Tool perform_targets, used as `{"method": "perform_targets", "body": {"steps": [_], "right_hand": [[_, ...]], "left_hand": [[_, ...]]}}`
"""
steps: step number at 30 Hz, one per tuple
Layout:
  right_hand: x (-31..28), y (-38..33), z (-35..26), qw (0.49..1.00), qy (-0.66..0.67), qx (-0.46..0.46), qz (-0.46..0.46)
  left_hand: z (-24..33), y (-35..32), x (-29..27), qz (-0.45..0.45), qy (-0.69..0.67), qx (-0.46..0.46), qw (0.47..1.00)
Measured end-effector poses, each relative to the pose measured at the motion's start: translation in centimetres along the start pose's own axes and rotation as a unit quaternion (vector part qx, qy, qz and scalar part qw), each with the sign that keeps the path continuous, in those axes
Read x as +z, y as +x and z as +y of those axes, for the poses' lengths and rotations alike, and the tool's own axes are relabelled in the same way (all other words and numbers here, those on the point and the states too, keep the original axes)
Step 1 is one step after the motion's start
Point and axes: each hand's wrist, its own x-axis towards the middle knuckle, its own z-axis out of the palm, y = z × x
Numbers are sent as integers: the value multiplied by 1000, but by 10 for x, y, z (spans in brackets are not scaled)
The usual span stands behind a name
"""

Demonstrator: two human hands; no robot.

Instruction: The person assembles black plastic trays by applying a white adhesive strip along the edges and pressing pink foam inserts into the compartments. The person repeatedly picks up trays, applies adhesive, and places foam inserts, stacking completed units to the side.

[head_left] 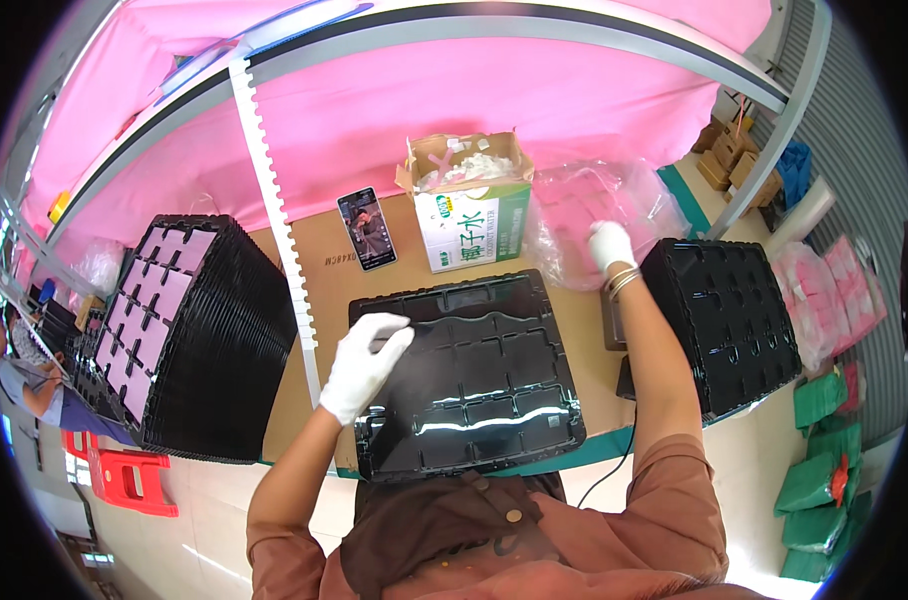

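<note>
A black plastic tray with moulded compartments (474, 375) lies on the bench right before me. Over its left edge is my left hand (366, 365), in a white glove, thumb and fingers apart with nothing between them. My right hand (611, 247), also gloved in white, reaches out to the edge of a clear plastic bag with pink sheets (574, 205). Its fingers are curled; whatever they may hold is too small to make out. To the left rises a tall stack of black trays (224, 340), pink pieces showing in the top one. Another stack of black trays (724, 320) stands right of my forearm.
Behind the tray stand an open carton (474, 225) with white scraps and a propped-up phone (368, 230). A notched white post (274, 200) rises beside the left stack. Green packages (819, 500) and a red stool (134, 480) are on the floor. People sit far left.
</note>
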Motion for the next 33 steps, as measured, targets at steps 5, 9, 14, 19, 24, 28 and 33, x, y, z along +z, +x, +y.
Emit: {"method": "perform_targets", "body": {"steps": [5, 9, 14, 19, 24, 28, 33], "right_hand": [[-95, 43, 21, 957, 254, -30, 135], [-205, -6, -52, 967, 167, -175, 82], [-247, -115, -123, 937, -19, -349, -5], [-212, -197, -172, 912, 33, -362, -188], [-143, -239, -210, 848, 171, -390, -316], [-129, -238, -200, 892, 302, -280, -184], [-83, -179, -141, 964, 219, 45, -146]], "left_hand": [[28, 52, 53, -195, -172, -102, 960], [34, 75, 120, -323, -291, -178, 883], [51, 79, 156, -290, -554, -261, 735], [53, 30, 103, -247, -472, -224, 816], [9, -22, 39, -145, -306, -298, 893], [-35, -51, -18, -44, -217, -324, 920], [-42, -66, -48, 21, -197, -339, 920]]}}
